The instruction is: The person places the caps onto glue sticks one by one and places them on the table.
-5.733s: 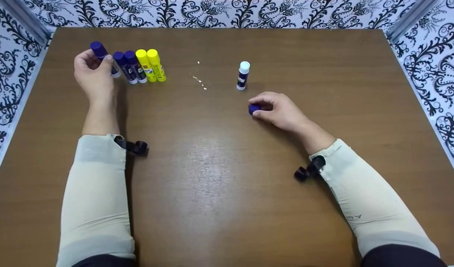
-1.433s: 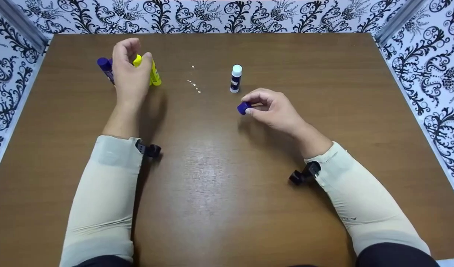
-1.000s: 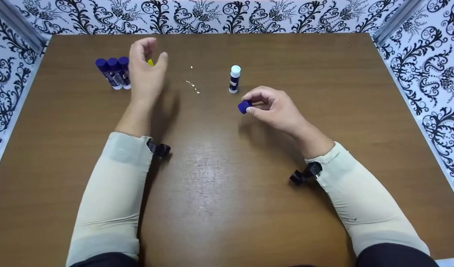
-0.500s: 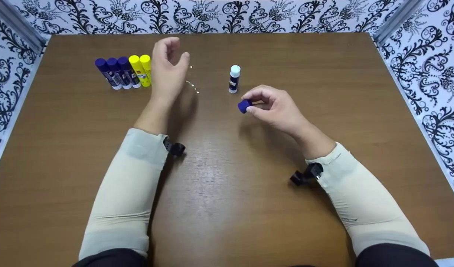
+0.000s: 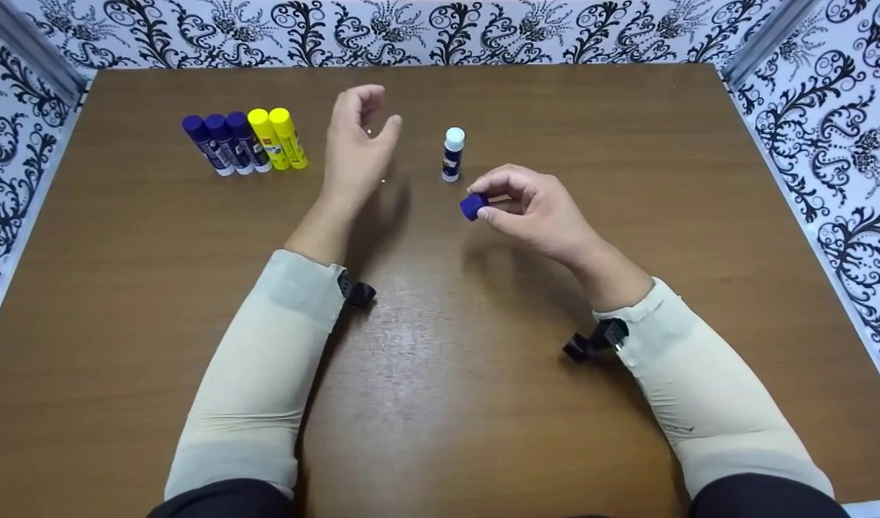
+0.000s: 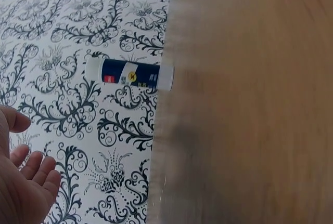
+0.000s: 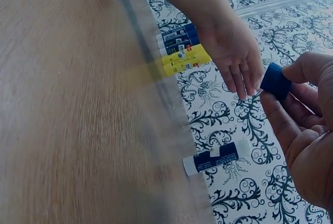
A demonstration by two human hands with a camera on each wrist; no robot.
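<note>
An uncapped glue stick [image 5: 452, 155] with a white top and dark blue label stands upright right of the table's middle. Just in front of it, my right hand [image 5: 537, 208] pinches a dark blue cap [image 5: 473, 206] between thumb and fingers; the right wrist view shows this cap [image 7: 276, 81] up close. My left hand [image 5: 359, 140] is held over the table left of the uncapped stick, fingers loosely bent, with nothing in it. In the left wrist view, the same glue stick [image 6: 130, 74] appears beyond the relaxed left fingers [image 6: 39, 169].
At the back left stands a row of capped glue sticks: three with purple caps [image 5: 227, 144] and two yellow ones [image 5: 278, 139]. A few small white crumbs [image 5: 383, 181] lie on the brown table [image 5: 440, 345] near the left hand. Patterned black-and-white panels [image 5: 411, 32] border the table.
Earlier the left hand held the leftmost purple-capped glue stick; that stick now stands in the row, let go. The left hand has moved right, past the yellow sticks. The right hand still pinches the cap.
</note>
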